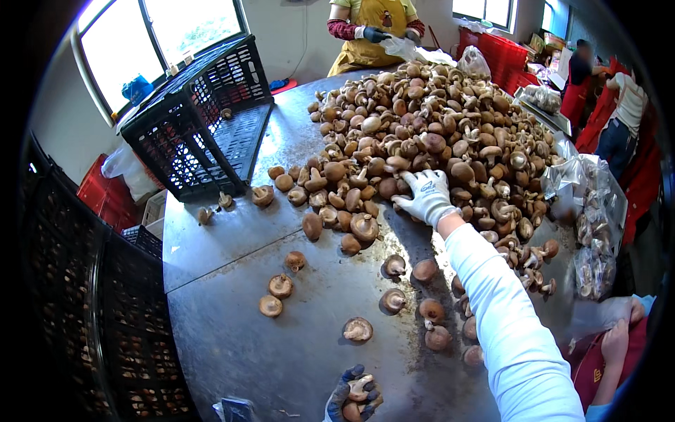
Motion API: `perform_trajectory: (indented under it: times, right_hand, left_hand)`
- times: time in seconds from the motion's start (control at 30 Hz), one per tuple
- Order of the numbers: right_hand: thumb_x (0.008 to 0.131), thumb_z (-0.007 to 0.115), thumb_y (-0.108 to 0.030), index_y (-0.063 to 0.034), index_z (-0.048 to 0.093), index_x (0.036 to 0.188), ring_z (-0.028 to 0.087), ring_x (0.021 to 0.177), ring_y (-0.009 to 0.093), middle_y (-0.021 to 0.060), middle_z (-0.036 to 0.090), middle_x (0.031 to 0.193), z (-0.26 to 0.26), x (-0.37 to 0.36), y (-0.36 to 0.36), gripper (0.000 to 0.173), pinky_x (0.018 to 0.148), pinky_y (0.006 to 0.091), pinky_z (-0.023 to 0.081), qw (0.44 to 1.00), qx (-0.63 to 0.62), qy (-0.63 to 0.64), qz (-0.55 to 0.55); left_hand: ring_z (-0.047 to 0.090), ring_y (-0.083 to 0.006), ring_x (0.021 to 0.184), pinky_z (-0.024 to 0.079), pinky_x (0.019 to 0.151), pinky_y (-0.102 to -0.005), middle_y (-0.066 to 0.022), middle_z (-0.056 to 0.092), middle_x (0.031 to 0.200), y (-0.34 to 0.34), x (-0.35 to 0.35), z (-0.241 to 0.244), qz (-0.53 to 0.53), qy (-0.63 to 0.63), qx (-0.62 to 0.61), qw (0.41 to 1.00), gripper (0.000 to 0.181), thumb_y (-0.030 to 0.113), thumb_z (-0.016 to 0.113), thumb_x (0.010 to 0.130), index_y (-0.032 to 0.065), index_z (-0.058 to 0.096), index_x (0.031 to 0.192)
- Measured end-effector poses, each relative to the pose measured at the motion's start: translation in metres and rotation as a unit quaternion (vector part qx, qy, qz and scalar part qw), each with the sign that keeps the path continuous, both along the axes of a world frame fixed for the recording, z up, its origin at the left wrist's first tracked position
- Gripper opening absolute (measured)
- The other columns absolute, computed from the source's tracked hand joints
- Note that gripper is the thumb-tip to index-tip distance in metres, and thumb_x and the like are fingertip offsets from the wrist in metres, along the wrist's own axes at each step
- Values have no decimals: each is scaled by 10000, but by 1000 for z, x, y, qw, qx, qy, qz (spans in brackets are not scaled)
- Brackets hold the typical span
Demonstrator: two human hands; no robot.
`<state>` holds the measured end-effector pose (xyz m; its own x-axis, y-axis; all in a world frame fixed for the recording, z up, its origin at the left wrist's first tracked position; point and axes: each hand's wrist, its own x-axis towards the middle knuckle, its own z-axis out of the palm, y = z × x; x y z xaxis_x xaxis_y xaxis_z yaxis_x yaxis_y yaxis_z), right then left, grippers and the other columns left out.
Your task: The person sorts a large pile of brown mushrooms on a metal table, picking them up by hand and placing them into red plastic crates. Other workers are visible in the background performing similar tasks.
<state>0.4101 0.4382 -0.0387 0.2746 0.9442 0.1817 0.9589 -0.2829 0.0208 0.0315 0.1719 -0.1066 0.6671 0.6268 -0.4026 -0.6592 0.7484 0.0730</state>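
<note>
A large heap of brown shiitake mushrooms (390, 137) covers the far side of a metal table (237, 327). My right hand (426, 196), in a white knitted glove, reaches out to the heap's near edge; its fingers touch mushrooms there, and whether they grip one is hidden. Low in the picture, my left hand (352, 395), in a dark-coated glove, is curled palm up around a few mushrooms (359, 389). Between the hands, single mushrooms (358, 329) lie scattered on the metal, some stem up. Others lie below my right forearm.
A black plastic crate (195, 126) lies on its side at the back left. Stacked black crates (132, 337) stand left of the table. Bagged mushrooms (596, 232) lie along the right edge. A co-worker in a yellow apron (369, 31) stands opposite; another's hands (616, 337) are at the lower right.
</note>
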Motion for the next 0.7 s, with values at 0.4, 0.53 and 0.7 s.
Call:
perform_trajectory:
  times: [0.4,0.53,0.7]
  right_hand:
    - [923,560,-481,-172,631,1171,591,1091,294,131,621,1214,11,-21,-150,402,951,441,412,989,-93,-41,104]
    - [927,556,-502,-117,643,1137,599,1055,277,109,633,1141,49,-57,-112,447,927,410,435,986,-80,26,145]
    - [946,565,-478,-122,626,1191,519,1236,286,129,597,1268,40,-154,-7,437,1100,487,317,943,-19,-29,331]
  left_hand:
    - [440,-141,720,376,542,-268,-9,487,950,2,2,0,3,-22,14,1000,518,304,697,904,149,505,1358]
    - [437,-145,719,376,547,-267,-12,478,946,2,1,-1,3,-10,27,1000,519,318,707,895,158,501,1344]
    - [438,-141,714,379,543,-264,-22,479,949,3,5,5,-2,-11,9,1000,474,331,707,900,169,511,1300]
